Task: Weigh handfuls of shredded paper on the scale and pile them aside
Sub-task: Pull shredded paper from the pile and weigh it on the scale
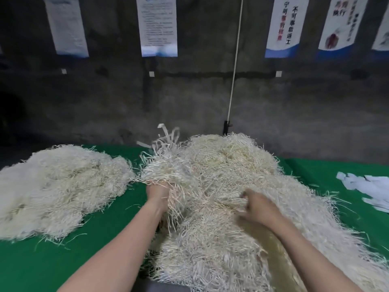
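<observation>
A large heap of cream shredded paper (227, 165) covers the middle and right of the green table (42, 262). My left hand (156, 193) grips a raised bunch of shreds (166, 163) at the heap's left edge, with strands sticking up and hanging below the fist. My right hand (255, 204) is blurred and pinches strands on the heap's near slope. A second, flatter pile of shredded paper (61, 186) lies apart at the left. No scale shows; the paper may hide it.
Loose white paper sheets (368, 188) lie at the table's right edge. A dark concrete wall with hanging posters (156, 26) stands behind the table, and a white cord (235, 60) runs down it to a black clamp (226, 126).
</observation>
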